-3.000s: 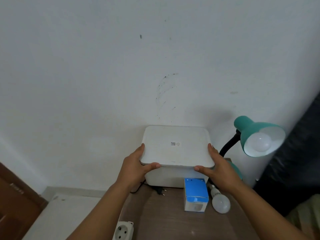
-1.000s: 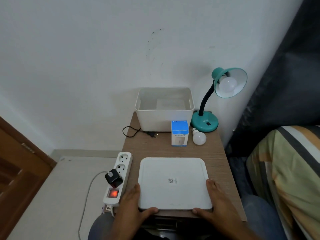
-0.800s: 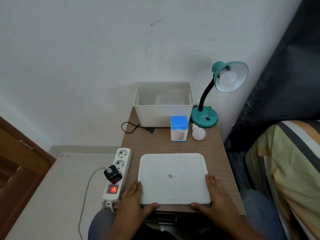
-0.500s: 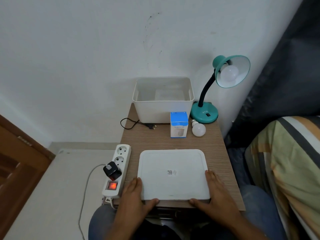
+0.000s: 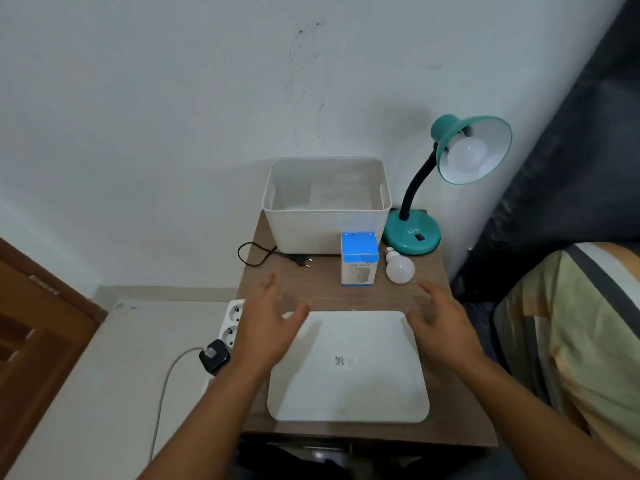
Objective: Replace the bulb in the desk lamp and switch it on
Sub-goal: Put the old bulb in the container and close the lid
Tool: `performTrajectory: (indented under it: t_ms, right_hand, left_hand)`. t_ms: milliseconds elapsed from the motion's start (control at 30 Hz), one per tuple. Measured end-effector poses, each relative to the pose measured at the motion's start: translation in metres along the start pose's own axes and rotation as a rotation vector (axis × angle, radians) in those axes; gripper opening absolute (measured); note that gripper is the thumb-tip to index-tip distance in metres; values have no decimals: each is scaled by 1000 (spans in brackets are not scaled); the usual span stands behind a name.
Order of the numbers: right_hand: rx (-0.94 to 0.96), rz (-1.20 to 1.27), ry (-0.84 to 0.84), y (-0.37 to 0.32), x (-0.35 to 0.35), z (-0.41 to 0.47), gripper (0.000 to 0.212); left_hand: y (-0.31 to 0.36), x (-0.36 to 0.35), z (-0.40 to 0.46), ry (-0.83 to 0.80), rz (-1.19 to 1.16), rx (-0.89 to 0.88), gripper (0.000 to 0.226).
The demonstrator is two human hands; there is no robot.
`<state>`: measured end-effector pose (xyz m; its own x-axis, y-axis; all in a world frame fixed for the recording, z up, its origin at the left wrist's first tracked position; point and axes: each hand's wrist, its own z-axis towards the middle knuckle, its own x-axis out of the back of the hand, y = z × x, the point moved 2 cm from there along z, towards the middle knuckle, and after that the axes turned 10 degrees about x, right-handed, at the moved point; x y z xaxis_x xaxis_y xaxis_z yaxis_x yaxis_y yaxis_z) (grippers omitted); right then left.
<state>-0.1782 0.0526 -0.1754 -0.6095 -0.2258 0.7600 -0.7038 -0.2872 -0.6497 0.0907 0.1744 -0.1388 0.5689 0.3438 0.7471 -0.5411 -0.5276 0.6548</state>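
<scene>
The teal lamp stands at the surface's back right corner with a bulb in its shade, and a spare bulb lies near its base beside a blue box. Nearer, the left hand and right hand hover spread and empty over the far corners of a white lid, with a white bin behind.

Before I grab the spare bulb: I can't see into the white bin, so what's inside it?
The white bin looks almost empty: only a pale, flat rectangular patch shows on its floor. The near wall hides the front strip of the bottom.
</scene>
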Motion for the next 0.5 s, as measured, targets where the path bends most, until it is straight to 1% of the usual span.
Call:
performTrajectory:
  t_ms: [133, 167, 200, 267, 300, 367, 500]
  right_hand:
    - [29, 28, 25, -9, 9, 37, 54]
    - [30, 23, 20, -11, 10, 46, 52]
    - [32, 1, 7, -12, 10, 54, 51]
    - [29, -64, -22, -16, 10, 69, 54]
    - [35, -73, -27, -16, 9, 75, 54]
    - [51, -39, -28, -17, 5, 84, 51]
    - [57, 30, -36, -12, -6, 92, 41]
  left_hand:
    - [32, 23, 57, 101, -66, -119, 55]
    - [37, 26, 70, 104, -74, -121, 56]
    - [41, 29, 84, 99, -77, -110, 64]
    - [48, 31, 107, 72, -64, -51, 93]
    - [52, 32, 116, 49, -61, -21, 103]
    - [60, 32, 130, 21, -63, 13, 111]
    - [69, 32, 152, -2, -61, 47, 113]
